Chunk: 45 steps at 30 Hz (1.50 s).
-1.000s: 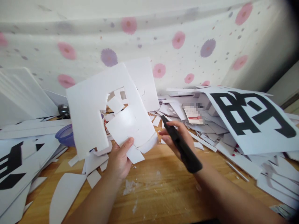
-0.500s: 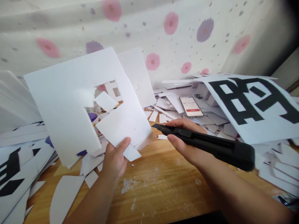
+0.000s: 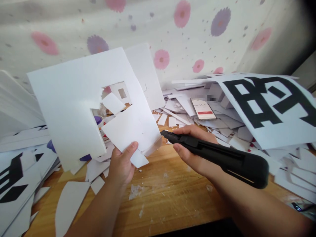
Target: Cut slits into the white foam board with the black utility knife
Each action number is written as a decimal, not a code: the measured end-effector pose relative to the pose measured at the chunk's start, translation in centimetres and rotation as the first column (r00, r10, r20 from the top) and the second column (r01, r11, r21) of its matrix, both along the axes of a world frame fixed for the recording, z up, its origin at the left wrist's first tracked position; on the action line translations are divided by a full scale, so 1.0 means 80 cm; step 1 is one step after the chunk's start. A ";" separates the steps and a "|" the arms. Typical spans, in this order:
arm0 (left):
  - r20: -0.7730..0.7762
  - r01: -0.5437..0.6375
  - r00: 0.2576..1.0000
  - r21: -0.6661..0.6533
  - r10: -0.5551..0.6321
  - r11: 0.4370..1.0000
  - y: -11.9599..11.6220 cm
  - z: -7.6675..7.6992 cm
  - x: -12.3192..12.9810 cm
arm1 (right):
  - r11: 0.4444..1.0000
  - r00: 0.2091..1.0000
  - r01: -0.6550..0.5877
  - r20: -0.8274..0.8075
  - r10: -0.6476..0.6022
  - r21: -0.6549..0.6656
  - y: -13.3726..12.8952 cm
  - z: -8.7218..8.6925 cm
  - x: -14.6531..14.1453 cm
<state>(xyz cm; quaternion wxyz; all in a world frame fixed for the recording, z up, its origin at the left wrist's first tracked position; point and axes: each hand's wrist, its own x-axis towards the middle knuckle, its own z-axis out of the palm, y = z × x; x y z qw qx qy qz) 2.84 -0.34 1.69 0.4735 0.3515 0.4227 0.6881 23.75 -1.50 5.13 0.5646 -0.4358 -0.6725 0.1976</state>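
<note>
In the left half of the frame, a white board (image 3: 64, 95) with a jagged cut-out is held upright and tilted by the left hand (image 3: 124, 163). Its lower right corner is pinched, with the thumb laid on the front face; the other fingers are partly hidden behind it. A black knife (image 3: 222, 154) is gripped in the right hand (image 3: 191, 158), right of the frame's middle, with the thumb and the fingers closed about its front part. Its blade is pointed leftward at the board's lower right edge; whether that edge is touched cannot be told. The rear end of the knife is extended over the right forearm.

Through the cut-out, white pieces and a purple-rimmed container (image 3: 98, 119) are seen. Behind the board, a thin white panel (image 3: 149, 69) is stood in front of a flowered curtain (image 3: 140, 33), by which the upper part of the frame is filled.

A wooden tabletop (image 3: 170, 194) is shown at the lower middle. It is strewn on both sides with white scraps (image 3: 71, 204), one of them curved, at the lower left. On the pile right of centre, a phone (image 3: 203, 112) is laid with its screen lit. At the right, a sheet with a large black character (image 3: 259, 133) is draped over the pile. At the left edge, sheets with black shapes (image 3: 31, 164) are spread.
</note>
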 end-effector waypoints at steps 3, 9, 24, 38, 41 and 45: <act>-0.007 0.012 1.000 -0.008 -0.012 1.000 -0.001 0.001 0.002 | 1.000 1.000 -0.016 -0.010 0.016 0.007 0.001 -0.003 -0.001; -0.031 -0.007 0.999 0.023 0.007 1.000 -0.001 0.002 0.006 | 0.999 1.000 -0.027 -0.010 0.027 0.018 -0.001 -0.005 -0.006; -0.025 -0.022 0.999 0.085 0.024 0.996 0.001 0.000 0.007 | 0.993 0.997 -0.061 0.045 0.056 0.100 -0.006 -0.014 -0.009; -0.015 -0.060 0.998 0.029 0.060 0.998 0.003 -0.002 0.009 | 0.981 0.990 -0.098 0.120 0.078 0.169 -0.001 -0.027 -0.018; -0.009 -0.067 0.998 0.059 0.068 0.996 0.002 -0.002 0.012 | 0.981 0.981 -0.104 0.177 0.075 0.162 -0.005 -0.030 -0.021; -0.007 -0.089 0.996 0.081 0.090 0.993 0.002 -0.002 0.011 | 0.977 0.976 -0.112 0.206 0.074 0.182 -0.008 -0.031 -0.022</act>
